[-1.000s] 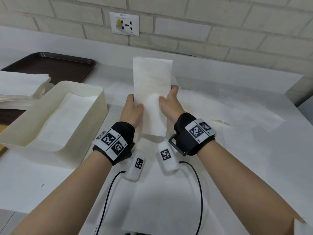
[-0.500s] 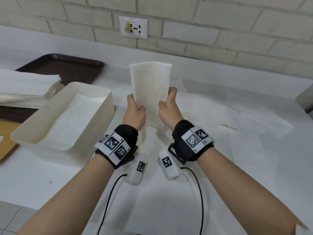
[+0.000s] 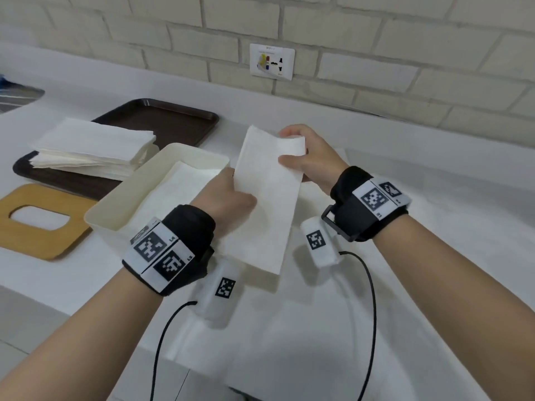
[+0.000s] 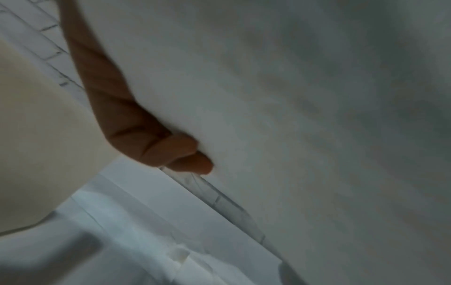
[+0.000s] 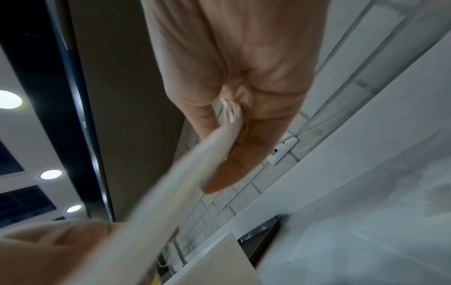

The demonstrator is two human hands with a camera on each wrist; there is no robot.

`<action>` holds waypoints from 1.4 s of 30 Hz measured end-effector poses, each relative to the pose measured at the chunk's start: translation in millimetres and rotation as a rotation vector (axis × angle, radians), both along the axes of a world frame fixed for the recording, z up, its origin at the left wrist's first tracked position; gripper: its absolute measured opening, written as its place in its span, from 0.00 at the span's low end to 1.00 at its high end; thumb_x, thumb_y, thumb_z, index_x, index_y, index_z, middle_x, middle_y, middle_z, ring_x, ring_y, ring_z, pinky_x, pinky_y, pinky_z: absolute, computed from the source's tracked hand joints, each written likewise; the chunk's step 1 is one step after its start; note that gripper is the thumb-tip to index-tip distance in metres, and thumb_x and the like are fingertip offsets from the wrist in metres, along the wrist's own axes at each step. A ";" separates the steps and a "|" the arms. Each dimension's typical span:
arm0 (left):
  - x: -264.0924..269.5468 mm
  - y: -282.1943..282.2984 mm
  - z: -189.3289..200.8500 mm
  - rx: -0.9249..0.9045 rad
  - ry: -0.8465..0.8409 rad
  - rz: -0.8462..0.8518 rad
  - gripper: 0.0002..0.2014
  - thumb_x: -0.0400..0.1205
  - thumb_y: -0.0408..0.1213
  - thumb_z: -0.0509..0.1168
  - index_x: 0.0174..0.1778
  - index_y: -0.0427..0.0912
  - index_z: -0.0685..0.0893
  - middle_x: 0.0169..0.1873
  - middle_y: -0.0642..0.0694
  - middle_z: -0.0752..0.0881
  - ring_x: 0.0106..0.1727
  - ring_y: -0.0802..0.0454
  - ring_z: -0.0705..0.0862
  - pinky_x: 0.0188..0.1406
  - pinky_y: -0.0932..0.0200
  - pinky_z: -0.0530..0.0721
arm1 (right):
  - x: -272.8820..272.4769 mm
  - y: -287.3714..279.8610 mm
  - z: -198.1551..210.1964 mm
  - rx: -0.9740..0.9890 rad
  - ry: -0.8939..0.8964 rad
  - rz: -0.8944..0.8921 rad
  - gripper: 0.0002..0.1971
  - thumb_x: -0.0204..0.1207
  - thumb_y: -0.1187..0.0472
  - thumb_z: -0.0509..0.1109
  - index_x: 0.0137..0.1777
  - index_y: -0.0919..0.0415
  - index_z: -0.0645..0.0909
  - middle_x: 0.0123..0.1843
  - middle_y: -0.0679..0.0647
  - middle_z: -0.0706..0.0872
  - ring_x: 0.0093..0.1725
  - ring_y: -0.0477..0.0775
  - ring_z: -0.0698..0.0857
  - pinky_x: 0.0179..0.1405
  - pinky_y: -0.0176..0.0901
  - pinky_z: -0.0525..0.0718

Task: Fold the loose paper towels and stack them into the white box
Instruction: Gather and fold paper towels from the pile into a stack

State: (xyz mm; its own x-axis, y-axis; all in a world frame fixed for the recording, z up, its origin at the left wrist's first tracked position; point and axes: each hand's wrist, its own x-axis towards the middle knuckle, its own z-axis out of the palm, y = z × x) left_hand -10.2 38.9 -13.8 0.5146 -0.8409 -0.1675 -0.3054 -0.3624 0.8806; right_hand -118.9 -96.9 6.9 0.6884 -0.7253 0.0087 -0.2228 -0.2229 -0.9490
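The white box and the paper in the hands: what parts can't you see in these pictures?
- White box, head view: its near right corner is hidden by the left hand and wrist band.
- How many towels lie inside the box: cannot tell, only the top sheet shows.
- Folded paper towel, right wrist view: blurred, so its layers cannot be counted.
- Left wrist view: the towel fills the frame and hides most fingers.
- Right hand, head view: fingertips hidden behind the towel.

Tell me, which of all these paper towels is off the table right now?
The folded towel gripped between the left hand and right hand. The others lie in the white box, stacked on the brown tray, or spread flat.
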 end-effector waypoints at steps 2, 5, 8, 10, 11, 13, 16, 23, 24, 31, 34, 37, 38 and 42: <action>7.2 9.5 6.8 -0.040 0.061 0.022 0.25 0.76 0.29 0.67 0.67 0.45 0.68 0.44 0.49 0.83 0.43 0.51 0.84 0.40 0.57 0.82 | 9.0 2.2 3.2 -0.010 -0.019 0.021 0.15 0.76 0.73 0.64 0.57 0.54 0.73 0.58 0.51 0.74 0.37 0.50 0.81 0.28 0.38 0.83; 15.9 30.9 18.4 -0.100 0.095 -0.004 0.38 0.73 0.24 0.70 0.69 0.59 0.59 0.43 0.47 0.84 0.42 0.48 0.85 0.41 0.53 0.84 | 25.5 4.7 9.3 0.014 -0.112 0.010 0.17 0.76 0.75 0.61 0.56 0.52 0.73 0.51 0.53 0.75 0.34 0.50 0.81 0.25 0.36 0.82; 28.5 51.6 29.7 -0.155 0.035 0.039 0.28 0.74 0.24 0.68 0.60 0.60 0.70 0.41 0.45 0.84 0.36 0.48 0.84 0.36 0.53 0.84 | 44.4 5.4 15.3 -0.114 -0.117 0.026 0.19 0.75 0.75 0.60 0.53 0.48 0.73 0.50 0.53 0.74 0.37 0.54 0.80 0.25 0.38 0.80; 42.5 61.7 35.8 -0.158 -0.054 0.073 0.16 0.77 0.28 0.68 0.49 0.56 0.80 0.39 0.49 0.83 0.30 0.58 0.82 0.29 0.64 0.83 | 58.0 6.4 19.3 -0.285 -0.086 0.050 0.17 0.74 0.74 0.60 0.50 0.50 0.76 0.52 0.49 0.75 0.45 0.53 0.80 0.28 0.37 0.82; 50.3 65.9 37.9 -0.154 -0.109 0.103 0.12 0.77 0.29 0.67 0.46 0.55 0.83 0.39 0.52 0.83 0.26 0.64 0.82 0.27 0.69 0.82 | 65.1 7.2 21.4 -0.372 -0.069 0.063 0.15 0.75 0.74 0.60 0.50 0.53 0.79 0.52 0.48 0.78 0.49 0.51 0.80 0.32 0.32 0.82; 64.8 72.5 39.0 -0.147 -0.183 0.167 0.10 0.78 0.31 0.67 0.46 0.53 0.84 0.40 0.55 0.83 0.22 0.67 0.81 0.23 0.75 0.79 | 80.0 8.6 24.8 -0.479 -0.038 0.076 0.14 0.76 0.75 0.59 0.51 0.62 0.83 0.54 0.50 0.83 0.55 0.49 0.81 0.39 0.19 0.75; 80.5 77.4 32.8 -0.076 -0.241 0.205 0.10 0.78 0.31 0.67 0.50 0.51 0.84 0.42 0.52 0.84 0.31 0.57 0.83 0.36 0.64 0.83 | 102.0 11.9 22.8 -0.555 0.058 0.114 0.17 0.77 0.76 0.56 0.55 0.65 0.84 0.63 0.57 0.83 0.65 0.51 0.79 0.51 0.17 0.69; 96.4 69.6 -1.0 0.312 -0.382 0.157 0.19 0.75 0.28 0.70 0.61 0.44 0.81 0.54 0.46 0.75 0.52 0.50 0.73 0.50 0.59 0.70 | 132.8 25.1 -8.2 -0.761 0.599 0.384 0.22 0.77 0.76 0.57 0.69 0.60 0.76 0.73 0.57 0.72 0.71 0.58 0.72 0.65 0.37 0.69; 96.7 69.1 -4.1 0.340 -0.375 0.151 0.20 0.74 0.28 0.70 0.62 0.44 0.80 0.55 0.46 0.74 0.52 0.50 0.73 0.49 0.59 0.70 | 136.0 27.0 -10.5 -0.766 0.656 0.405 0.23 0.78 0.75 0.56 0.70 0.60 0.75 0.74 0.57 0.72 0.72 0.58 0.72 0.66 0.38 0.69; 99.3 63.8 -9.0 0.526 -0.432 0.102 0.26 0.73 0.29 0.71 0.67 0.46 0.75 0.53 0.47 0.72 0.52 0.48 0.72 0.49 0.57 0.73 | 158.5 39.4 -15.8 -0.755 0.884 0.346 0.20 0.81 0.71 0.54 0.70 0.63 0.75 0.71 0.61 0.74 0.66 0.62 0.79 0.62 0.45 0.76; 98.5 62.5 -11.0 0.563 -0.495 0.078 0.28 0.73 0.29 0.72 0.68 0.45 0.74 0.56 0.46 0.74 0.58 0.45 0.75 0.58 0.54 0.76 | 161.6 40.2 -20.1 -0.758 0.910 0.353 0.20 0.80 0.73 0.54 0.69 0.64 0.75 0.71 0.62 0.74 0.64 0.64 0.80 0.61 0.47 0.78; 97.6 61.8 -9.7 0.616 -0.568 0.020 0.28 0.73 0.31 0.72 0.70 0.44 0.73 0.65 0.43 0.75 0.65 0.44 0.75 0.65 0.53 0.75 | 164.4 40.0 -21.5 -0.767 0.944 0.387 0.20 0.80 0.73 0.54 0.69 0.64 0.75 0.71 0.62 0.74 0.64 0.64 0.80 0.61 0.47 0.78; 96.9 61.6 -8.7 0.635 -0.604 0.000 0.28 0.73 0.32 0.71 0.69 0.42 0.74 0.65 0.42 0.75 0.65 0.44 0.75 0.65 0.53 0.75 | 164.7 40.5 -20.5 -0.777 0.951 0.396 0.20 0.81 0.73 0.54 0.70 0.64 0.75 0.71 0.62 0.74 0.65 0.63 0.79 0.61 0.46 0.77; 89.4 61.0 -10.4 0.615 -0.908 -0.041 0.19 0.78 0.37 0.63 0.66 0.44 0.78 0.64 0.43 0.75 0.66 0.44 0.72 0.64 0.52 0.73 | 163.4 42.6 -18.7 -0.827 0.932 0.388 0.20 0.80 0.71 0.55 0.71 0.63 0.73 0.71 0.60 0.74 0.67 0.62 0.78 0.63 0.48 0.76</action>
State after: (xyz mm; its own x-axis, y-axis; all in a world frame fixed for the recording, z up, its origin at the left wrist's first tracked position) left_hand 79.2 99.8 -24.2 0.6322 -0.7626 -0.1370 -0.7704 -0.6376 -0.0058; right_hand 44.5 -54.3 -11.8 0.8397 -0.4886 -0.2371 -0.5081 -0.8609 -0.0254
